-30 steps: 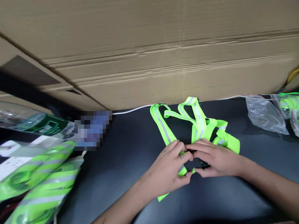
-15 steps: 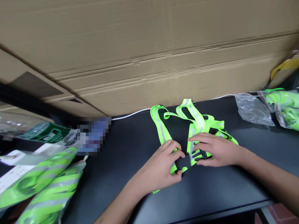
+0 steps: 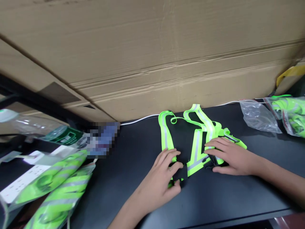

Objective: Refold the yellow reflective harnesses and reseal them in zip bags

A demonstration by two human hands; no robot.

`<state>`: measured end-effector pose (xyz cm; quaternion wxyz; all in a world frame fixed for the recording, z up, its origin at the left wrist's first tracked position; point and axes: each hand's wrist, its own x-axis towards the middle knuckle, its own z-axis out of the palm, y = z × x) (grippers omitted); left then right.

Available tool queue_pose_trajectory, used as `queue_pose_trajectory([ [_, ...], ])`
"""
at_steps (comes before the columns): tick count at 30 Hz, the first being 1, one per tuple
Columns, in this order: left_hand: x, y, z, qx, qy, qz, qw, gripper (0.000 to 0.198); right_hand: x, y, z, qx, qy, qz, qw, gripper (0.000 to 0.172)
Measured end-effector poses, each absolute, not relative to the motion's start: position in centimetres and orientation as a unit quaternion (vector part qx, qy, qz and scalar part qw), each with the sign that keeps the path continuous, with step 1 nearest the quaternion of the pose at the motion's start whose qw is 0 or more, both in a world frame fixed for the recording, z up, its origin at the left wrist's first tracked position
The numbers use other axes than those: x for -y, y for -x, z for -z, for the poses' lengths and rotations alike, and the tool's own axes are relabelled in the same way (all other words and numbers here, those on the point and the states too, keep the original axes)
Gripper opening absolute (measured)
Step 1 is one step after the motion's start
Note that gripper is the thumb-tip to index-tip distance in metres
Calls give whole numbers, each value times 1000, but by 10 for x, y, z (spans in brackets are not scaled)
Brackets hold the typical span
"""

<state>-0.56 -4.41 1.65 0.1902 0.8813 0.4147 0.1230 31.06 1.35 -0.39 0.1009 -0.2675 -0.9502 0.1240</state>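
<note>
A neon-green strap vest with grey reflective stripes lies spread on the black table. My left hand pinches the lower end of its left strap between thumb and fingers. My right hand rests on the right side of the vest, fingers pressed over a strap and a small black buckle. The two hands are a short way apart, with a diagonal strap between them.
A big cardboard box stands along the table's far edge, with a white cable at its foot. Bagged green vests and a white power strip lie at left. Clear bags and more bagged vests lie at right.
My hands were together over the vest's middle; they have moved apart, left hand drawing one strap end left and down, right hand sliding right. The vest now lies more spread out.
</note>
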Motion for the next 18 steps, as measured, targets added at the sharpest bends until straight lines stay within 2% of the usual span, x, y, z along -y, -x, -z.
queue_pose_trajectory([
  [3, 43, 17, -8, -404, -866, -190, 223, 38, -16, -312, 6, 942, 274, -146, 123, 57],
  [5, 40, 26, -1, -396, -837, -276, 258, 34, -16, -315, 7, 934, 275, -170, 153, 49],
  [7, 38, 32, 4, -389, -780, -399, 286, 22, -15, -318, 8, 911, 288, -205, 209, 33],
  [9, 36, 35, 6, -394, -686, -529, 306, 17, -14, -320, 10, 860, 343, -245, 289, 23],
  [12, 31, 36, 1, -424, -541, -669, 282, 24, -15, -319, 10, 697, 463, -315, 448, 23],
  [15, 24, 40, -9, -451, -451, -742, 205, 23, -22, -320, 4, 462, 512, -382, 615, 23],
  [18, 18, 47, -15, -452, -418, -773, 153, 22, -29, -330, -2, 315, 523, -401, 683, 18],
])
